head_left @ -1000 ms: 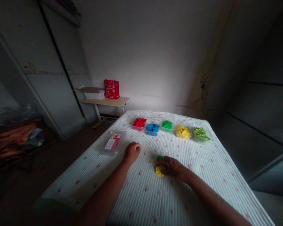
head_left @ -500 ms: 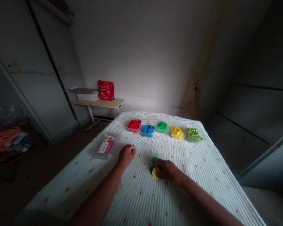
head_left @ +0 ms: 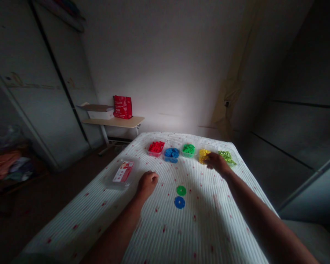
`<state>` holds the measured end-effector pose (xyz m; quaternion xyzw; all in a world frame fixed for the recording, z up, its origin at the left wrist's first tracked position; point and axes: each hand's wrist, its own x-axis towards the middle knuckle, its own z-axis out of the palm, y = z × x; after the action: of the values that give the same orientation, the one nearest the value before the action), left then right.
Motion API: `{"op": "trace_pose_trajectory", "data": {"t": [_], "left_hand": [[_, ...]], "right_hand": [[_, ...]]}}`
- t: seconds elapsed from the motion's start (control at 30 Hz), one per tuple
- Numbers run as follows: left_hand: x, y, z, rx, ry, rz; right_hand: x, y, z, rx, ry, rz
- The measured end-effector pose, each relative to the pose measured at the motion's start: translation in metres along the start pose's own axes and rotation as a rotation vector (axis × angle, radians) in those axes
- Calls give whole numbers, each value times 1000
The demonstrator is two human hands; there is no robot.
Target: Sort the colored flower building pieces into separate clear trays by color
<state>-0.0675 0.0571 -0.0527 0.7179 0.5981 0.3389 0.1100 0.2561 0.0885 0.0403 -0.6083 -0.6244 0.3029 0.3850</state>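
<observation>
My right hand (head_left: 216, 162) is at the near right side of the clear tub of yellow disc pieces (head_left: 204, 155), with its fingers drawn together. What lies between them, if anything, cannot be made out. On the striped cover, a green notched disc (head_left: 181, 190) lies flat just beyond a blue notched disc (head_left: 179, 202); both have a small centre hole. My left hand (head_left: 148, 183) rests on the cover to the left of these discs, fingers curled in, with nothing showing in it.
Along the far edge stand tubs of red (head_left: 156, 147), blue (head_left: 171, 154), green (head_left: 189, 149) and light green pieces (head_left: 227, 157). A clear plastic box with a label (head_left: 123, 172) lies at left. Behind it, a small table (head_left: 126, 122) carries a red bag (head_left: 123, 107) and a carton (head_left: 100, 114).
My right hand has moved from the discs forward and right to the yellow tub. The yellow disc seen beside the blue one no longer lies there. My left hand has stayed in place.
</observation>
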Motion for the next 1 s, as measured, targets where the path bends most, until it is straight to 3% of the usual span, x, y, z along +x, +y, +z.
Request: {"op": "trace_pose_trajectory", "data": {"t": [0.1, 0.2, 0.3, 0.4, 0.47, 0.7, 0.87, 1.0], "left_hand": [[0, -2, 1, -12, 5, -4], [1, -3, 2, -16, 5, -7], [1, -3, 3, -13, 5, -7], [1, -2, 3, -5, 7, 2], [1, -2, 3, -2, 7, 2], [0, -2, 3, -14, 17, 6], [-1, 0, 2, -8, 17, -1], [-1, 2, 1, 2, 9, -9]], "right_hand": [[27, 3, -13, -37, 246, 91], [29, 9, -6, -131, 294, 120], [7, 11, 19, -158, 162, 39], [-24, 7, 52, -184, -176, -123], [-43, 4, 70, -228, -303, -213], [-65, -2, 95, -580, -419, -352], [-60, -8, 92, -569, -506, -208], [-42, -18, 77, -391, -713, 13]]}}
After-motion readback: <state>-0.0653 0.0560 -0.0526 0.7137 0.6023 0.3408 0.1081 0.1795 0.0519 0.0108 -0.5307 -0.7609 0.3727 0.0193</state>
